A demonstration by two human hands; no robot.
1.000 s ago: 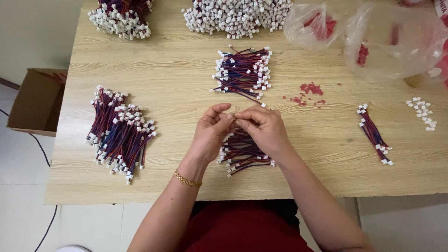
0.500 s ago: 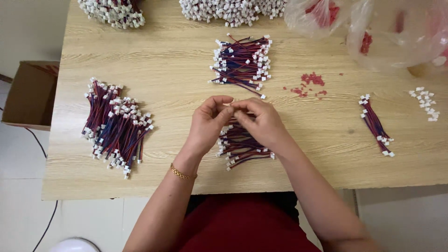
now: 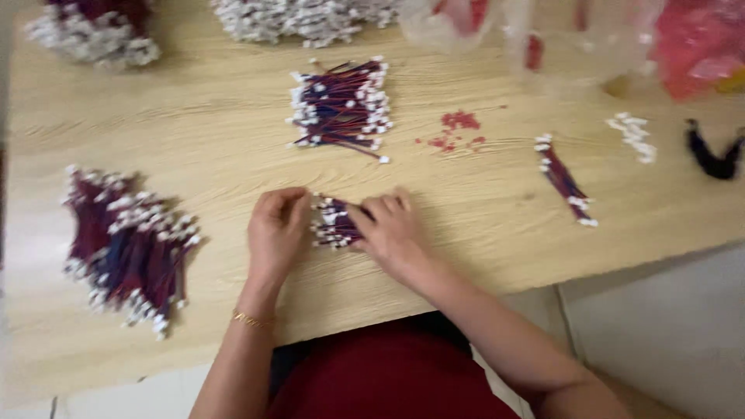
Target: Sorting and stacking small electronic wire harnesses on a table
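Note:
A small pile of short red-and-blue wire leads with white connectors [image 3: 334, 223] lies on the wooden table [image 3: 481, 225] between my hands. My left hand [image 3: 277, 230] rests on the table at the pile's left edge, fingers curled. Over the right half of the pile lies my right hand [image 3: 393, 229], its fingers pressing on the leads. The frame is blurred, so whether either hand pinches a single lead is unclear.
A bigger bundle of leads [image 3: 341, 105] lies farther back, a large heap [image 3: 124, 240] at the left, a thin bundle [image 3: 565, 180] at the right. Red bits [image 3: 458, 128], loose white connectors [image 3: 635, 136], a black tie [image 3: 714, 159] and clear bags [image 3: 574, 39] sit beyond.
My hands were raised together above the pile, working one lead; now both have dropped onto the pile. The view has swung right and down.

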